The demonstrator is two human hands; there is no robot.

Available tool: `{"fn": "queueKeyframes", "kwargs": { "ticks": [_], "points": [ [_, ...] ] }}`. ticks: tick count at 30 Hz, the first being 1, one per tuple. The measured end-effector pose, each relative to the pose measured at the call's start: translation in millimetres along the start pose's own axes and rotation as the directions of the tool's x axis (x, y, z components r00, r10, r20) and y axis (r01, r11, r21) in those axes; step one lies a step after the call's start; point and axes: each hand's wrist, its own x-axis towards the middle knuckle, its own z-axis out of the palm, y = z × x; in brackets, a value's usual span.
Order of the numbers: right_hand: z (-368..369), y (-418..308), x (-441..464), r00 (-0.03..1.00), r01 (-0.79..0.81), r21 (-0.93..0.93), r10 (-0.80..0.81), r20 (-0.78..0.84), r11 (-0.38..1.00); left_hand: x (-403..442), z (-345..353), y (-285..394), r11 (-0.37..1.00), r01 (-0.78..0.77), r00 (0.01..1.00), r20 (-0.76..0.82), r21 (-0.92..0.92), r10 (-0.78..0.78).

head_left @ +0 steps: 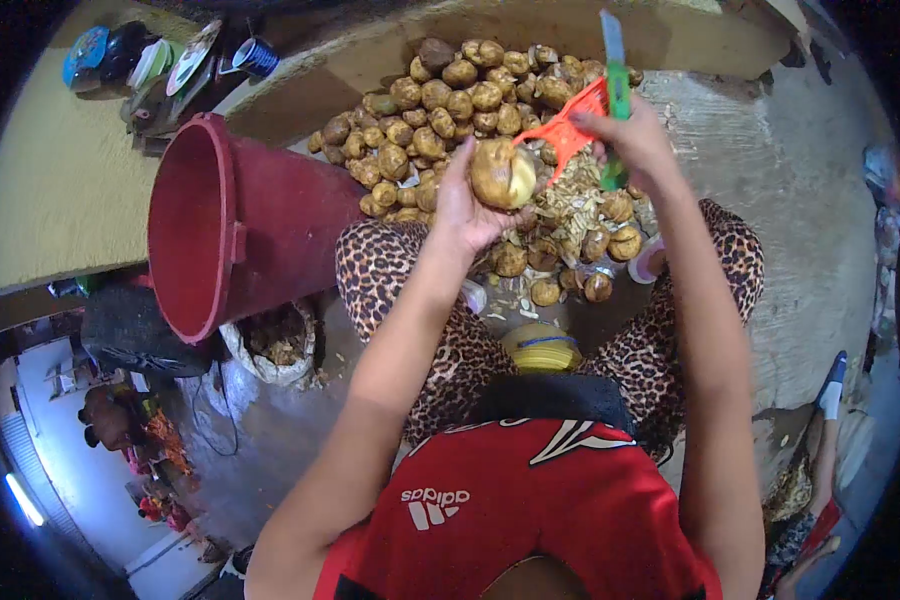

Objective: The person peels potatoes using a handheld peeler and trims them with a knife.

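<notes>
My left hand [467, 212] cups a round brown potato [498, 178] with a pale peeled strip on its right side. My right hand [632, 138] is closed around an orange peeler [567, 135], whose head is close to the potato's right side; whether it touches I cannot tell. The same hand also holds a green-handled knife [618, 95], its blade pointing up and away. Beyond both hands spreads a heap of unpeeled potatoes [440, 110]. Below the peeler, loose peelings [575, 205] lie among more potatoes.
A large dark-red bucket [280, 215] lies tilted at the left, its mouth facing left. Near it stands a white sack [270, 355] with brown scraps inside. Between my knees is a yellow round object [542, 350]. A low wall [690, 40] runs behind the heap. Other people are at the edges.
</notes>
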Motion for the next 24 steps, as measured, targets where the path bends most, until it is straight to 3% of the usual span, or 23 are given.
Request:
{"fn": "queueKeyframes", "kwargs": {
  "ticks": [1,2,4,5,8,9,13,19,22,23,24],
  "points": [
    [8.0,0.8,-15.9,0.998,-0.019,0.093,0.014,0.057,0.995,-7.3,-0.4,-7.3,1.0,0.009,1.0,-0.017,0.011,-0.008],
    [16.2,1.0,-32.1,0.996,-0.065,0.018,0.064,0.055,0.998,-14.0,-1.0,-14.4,1.0,-0.007,0.999,-0.045,0.001,0.007],
    [27.2,22.0,-49.9,0.995,0.068,-0.035,-0.065,0.076,0.997,-24.9,-2.4,-27.0,0.999,-0.036,0.995,-0.097,-0.018,0.035],
    [28.7,28.3,-58.6,0.996,0.056,-0.156,-0.045,0.072,0.986,-27.5,-10.7,-33.2,0.999,-0.027,0.999,-0.043,-0.026,0.026],
    [40.8,47.3,-75.7,0.943,0.315,-0.327,-0.333,-0.001,0.891,-38.7,-14.9,-50.6,0.992,-0.051,0.997,-0.063,-0.12,0.043],
    [40.8,37.6,-84.8,0.945,0.293,-0.502,-0.325,0.026,0.814,-43.0,-13.9,-55.1,0.992,-0.051,0.995,-0.095,-0.114,0.04],
    [44.9,25.0,-107.1,0.953,0.284,-0.582,-0.291,0.085,0.762,-42.6,-26.3,-69.5,0.99,-0.093,0.977,-0.201,-0.102,0.071],
    [30.0,45.6,-87.7,0.962,0.272,-0.395,-0.241,0.127,0.878,-41.0,-23.8,-64.2,0.997,-0.013,0.983,-0.18,0.072,0.026],
    [12.2,52.1,-70.0,0.832,0.435,-0.503,-0.547,-0.091,0.747,-37.0,-24.7,-61.2,0.99,0.008,0.967,-0.252,0.143,0.029],
    [-10.8,47.1,-58.8,0.832,0.336,-0.57,-0.52,-0.194,0.75,-45.2,-30.5,-58.5,0.984,0.1,0.978,-0.198,0.15,-0.07],
    [-34.8,42.9,-47.5,0.817,0.229,-0.621,-0.495,-0.296,0.75,-44.9,-35.9,-63.8,0.98,0.093,0.973,-0.226,0.174,-0.052]
  ]
}}
